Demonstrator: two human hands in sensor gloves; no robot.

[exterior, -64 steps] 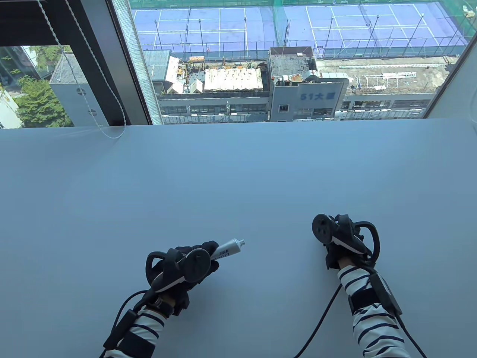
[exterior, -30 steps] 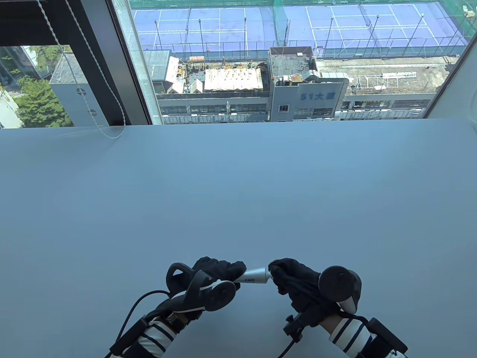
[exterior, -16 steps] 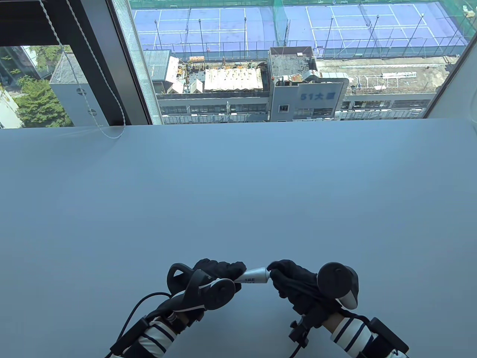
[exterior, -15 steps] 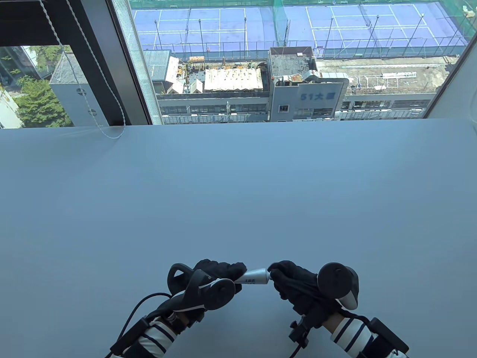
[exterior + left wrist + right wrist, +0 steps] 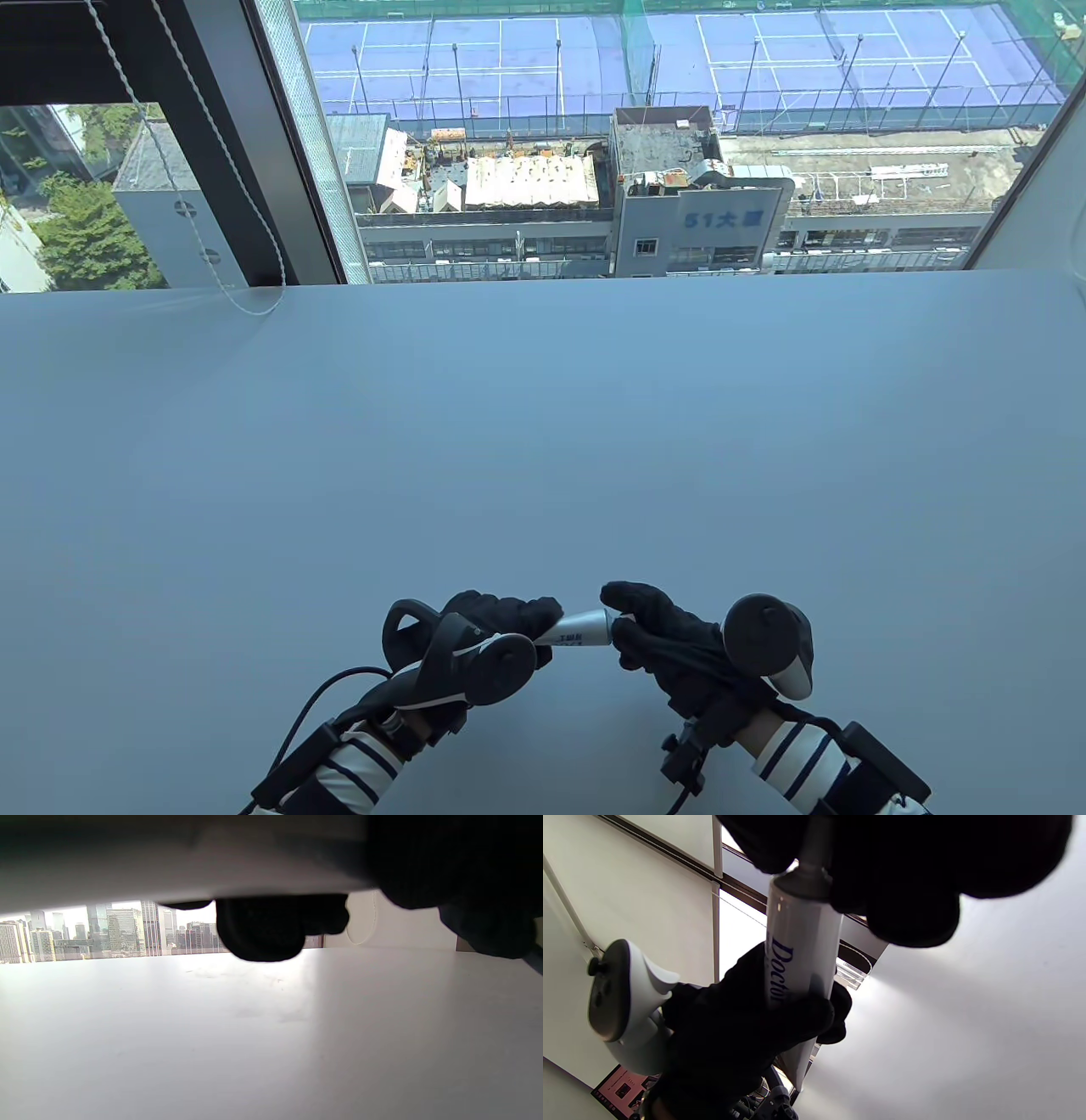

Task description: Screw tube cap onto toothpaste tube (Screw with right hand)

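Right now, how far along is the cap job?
Done: left hand holds the toothpaste tube above the table, nozzle toward the right hand.
In hand: right fingers wrap the nozzle end; the cap is hidden under that grip.
Left: finish twisting, then release. Whether it is seated cannot be told.

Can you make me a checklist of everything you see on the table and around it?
Surface: white table, plain.
Job's things: toothpaste tube held off the table between both hands; its cap is hidden under the right fingers.
Clutter: nothing seen.
Hands: left hand grips the tube body; right hand is wrapped round the nozzle end.
Cables: black leads run from both wrists.
Surroundings: window showing blue tennis courts and rooftops; blind cord hanging at left.
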